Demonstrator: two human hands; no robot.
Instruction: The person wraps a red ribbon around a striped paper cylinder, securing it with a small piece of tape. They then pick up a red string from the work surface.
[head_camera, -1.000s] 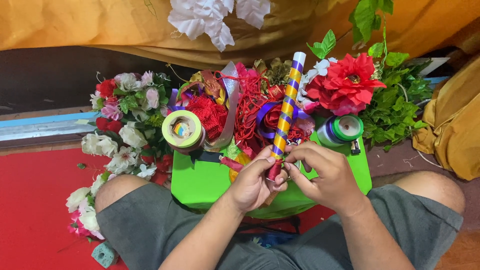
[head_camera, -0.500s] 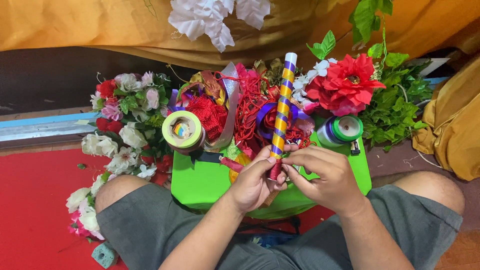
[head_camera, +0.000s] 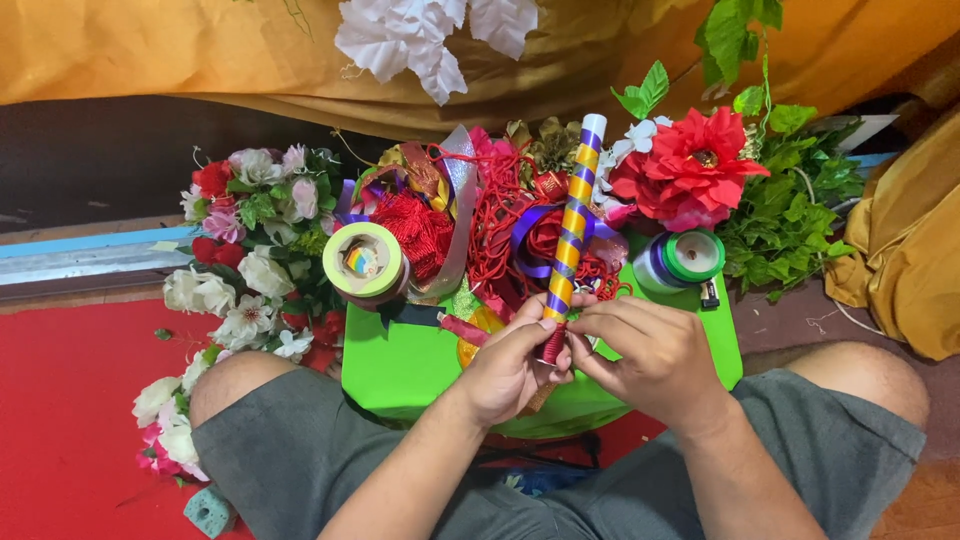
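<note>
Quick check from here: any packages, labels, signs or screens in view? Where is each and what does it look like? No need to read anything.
No signs or screens.
Tape roll: left on the green box, round, pale green, with a rainbow-coloured label disc in its core.
Ribbon spools: right on the box, round, stacked, green and purple.
Green box: between the knees, bright green, rounded corners, no label visible.
</note>
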